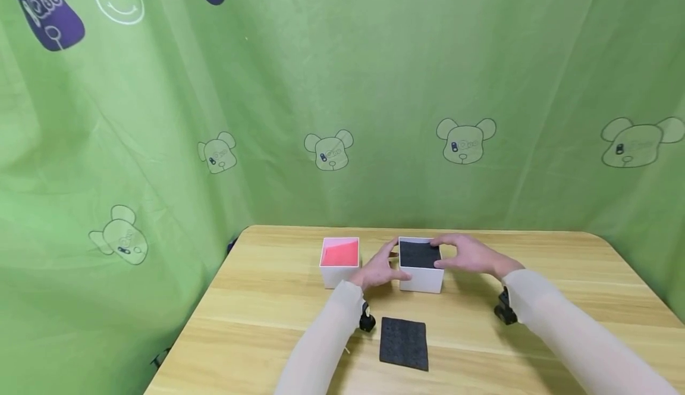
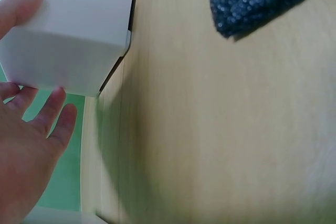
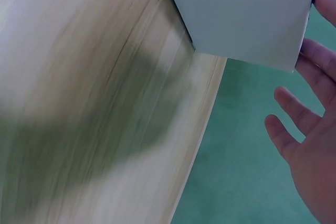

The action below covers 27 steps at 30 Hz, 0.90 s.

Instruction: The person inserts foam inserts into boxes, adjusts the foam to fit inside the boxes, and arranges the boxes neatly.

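A white box [image 1: 421, 280] stands on the table, with a black foam sheet [image 1: 419, 254] inside just below its rim. My left hand [image 1: 379, 267] holds this box at its left side, thumb on the front face; the left wrist view shows its fingertips along another face. At the box's right rim is my right hand [image 1: 472, 254], its thumb and forefinger spread apart and touching near the edge of the foam. In the right wrist view, the other fingers of this hand [image 3: 320, 145] extend beside the box, two of them apart from it.
Left of the hands stands a second white box [image 1: 333, 276] holding a pink-red sheet [image 1: 341, 254]. Another black foam square [image 1: 404, 344] lies flat on the wooden table [image 1: 257, 317], nearer the person. A green curtain [image 1: 396, 85] hangs behind the table.
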Tool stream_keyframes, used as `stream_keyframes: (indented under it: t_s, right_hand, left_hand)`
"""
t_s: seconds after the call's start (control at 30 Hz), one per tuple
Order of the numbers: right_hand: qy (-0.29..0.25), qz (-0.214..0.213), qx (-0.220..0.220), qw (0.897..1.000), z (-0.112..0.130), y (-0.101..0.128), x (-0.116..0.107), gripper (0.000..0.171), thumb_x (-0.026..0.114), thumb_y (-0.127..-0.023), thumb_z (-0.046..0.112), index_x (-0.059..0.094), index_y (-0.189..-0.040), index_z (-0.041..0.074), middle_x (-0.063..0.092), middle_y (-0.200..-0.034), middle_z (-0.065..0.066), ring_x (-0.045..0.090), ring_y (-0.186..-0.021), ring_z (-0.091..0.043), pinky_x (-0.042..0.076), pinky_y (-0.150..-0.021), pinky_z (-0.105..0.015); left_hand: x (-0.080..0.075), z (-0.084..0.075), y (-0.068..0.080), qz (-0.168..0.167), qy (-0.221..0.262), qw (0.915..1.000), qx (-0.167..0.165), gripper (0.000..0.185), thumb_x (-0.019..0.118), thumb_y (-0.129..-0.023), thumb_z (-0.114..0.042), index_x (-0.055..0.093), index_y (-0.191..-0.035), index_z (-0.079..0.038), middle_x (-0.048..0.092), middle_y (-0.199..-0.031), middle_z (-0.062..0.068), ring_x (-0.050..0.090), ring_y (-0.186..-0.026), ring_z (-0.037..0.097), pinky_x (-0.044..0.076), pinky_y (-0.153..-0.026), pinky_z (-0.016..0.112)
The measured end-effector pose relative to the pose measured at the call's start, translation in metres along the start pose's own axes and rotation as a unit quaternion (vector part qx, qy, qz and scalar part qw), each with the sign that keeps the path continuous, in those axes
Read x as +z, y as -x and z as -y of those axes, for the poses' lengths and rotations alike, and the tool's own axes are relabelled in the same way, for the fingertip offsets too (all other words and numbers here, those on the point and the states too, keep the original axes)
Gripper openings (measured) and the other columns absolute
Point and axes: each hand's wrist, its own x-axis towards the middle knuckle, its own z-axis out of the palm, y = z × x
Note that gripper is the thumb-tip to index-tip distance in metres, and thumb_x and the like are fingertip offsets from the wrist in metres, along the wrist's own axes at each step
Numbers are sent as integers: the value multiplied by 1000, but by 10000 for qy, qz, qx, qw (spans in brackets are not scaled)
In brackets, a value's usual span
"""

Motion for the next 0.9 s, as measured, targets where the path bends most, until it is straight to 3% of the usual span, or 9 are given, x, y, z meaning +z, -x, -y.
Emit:
stream_keyframes:
  t_s: [0.5, 0.9]
  right_hand:
    - [464, 190, 100, 9987, 9, -9, -4, 61, 75, -78, 40, 61, -122, 1, 59, -124, -18, 50, -117, -40, 38, -99, -55]
    - [461, 129, 185, 9987, 12, -8, 1, 57, 76, -77, 36, 62, -121, 2, 58, -124, -21, 49, -116, -43, 37, -97, -58]
  left_hand:
    - [-2, -2, 4, 41, -27, 10000, 38, 103, 82, -73, -20, 16, -153, -22, 25, -152, -4, 41, -128, 18, 38, -102, 34]
    - [0, -2, 3, 21, 2, 10000, 4, 103, 83, -73, -17, 17, -152, -18, 26, -152, -3, 42, -126, 18, 39, -101, 31]
